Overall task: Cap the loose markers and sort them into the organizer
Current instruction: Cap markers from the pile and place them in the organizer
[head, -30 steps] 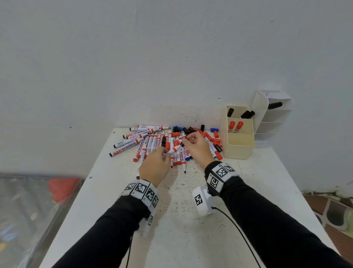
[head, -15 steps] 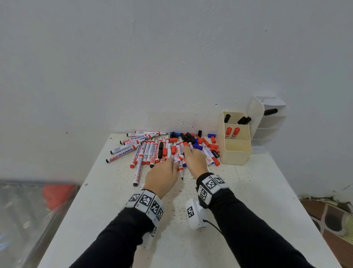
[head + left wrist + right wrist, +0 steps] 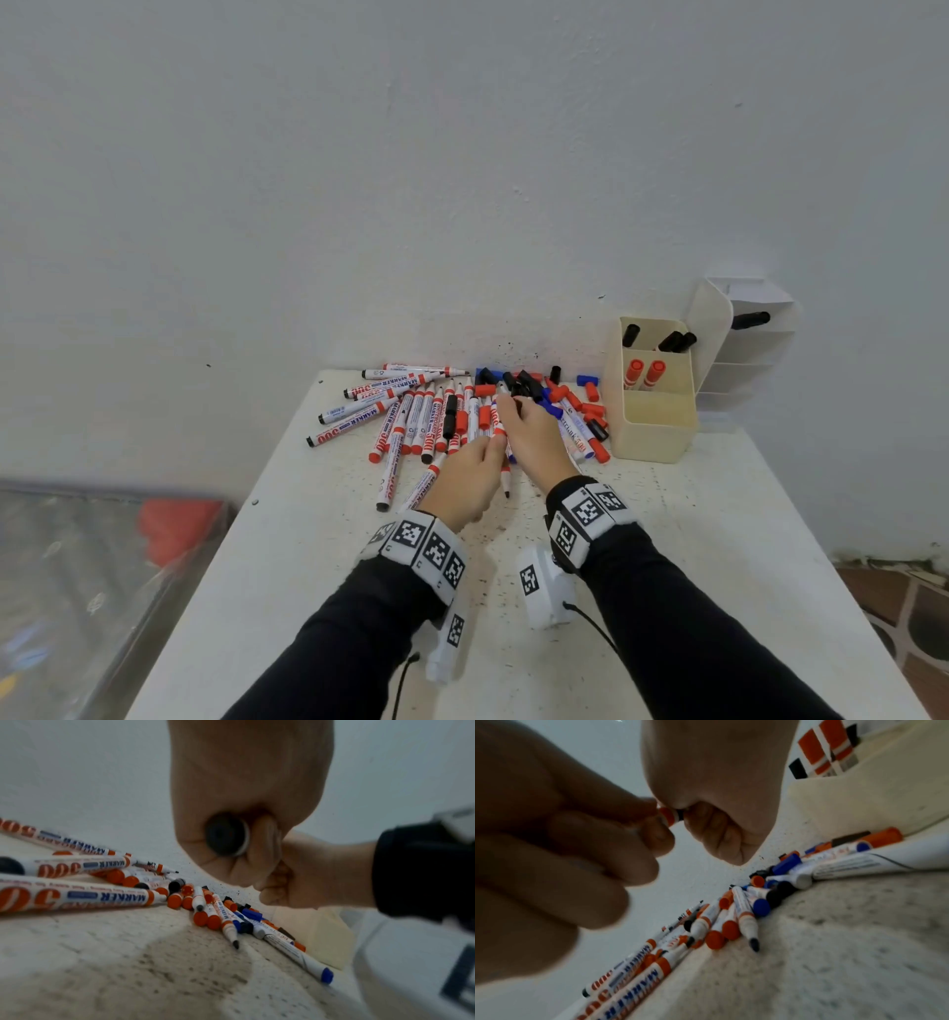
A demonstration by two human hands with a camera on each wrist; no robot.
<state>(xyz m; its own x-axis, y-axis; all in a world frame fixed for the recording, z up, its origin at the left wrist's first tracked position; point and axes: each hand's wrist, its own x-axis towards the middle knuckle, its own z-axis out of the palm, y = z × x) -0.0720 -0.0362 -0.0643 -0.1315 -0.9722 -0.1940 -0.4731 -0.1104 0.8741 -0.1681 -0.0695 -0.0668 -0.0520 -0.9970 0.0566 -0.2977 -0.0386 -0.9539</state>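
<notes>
Left hand [image 3: 470,480] gripping a marker [image 3: 669,817] above the counter [image 3: 693,539], right hand [image 3: 534,442] pinching a black cap [image 3: 680,814] at its tip, loose markers [image 3: 411,416] piled beyond, cream organizer [image 3: 652,411] far right holding 2 red-capped markers [image 3: 644,372]

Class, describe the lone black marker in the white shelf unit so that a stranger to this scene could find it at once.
Start at the cream plastic organizer box at the white table's far right, against the wall. Behind it stands a white tiered shelf unit. The black marker lies on its side in an upper tier, alone, whereas the other stored markers stand upright in the cream box.
</notes>
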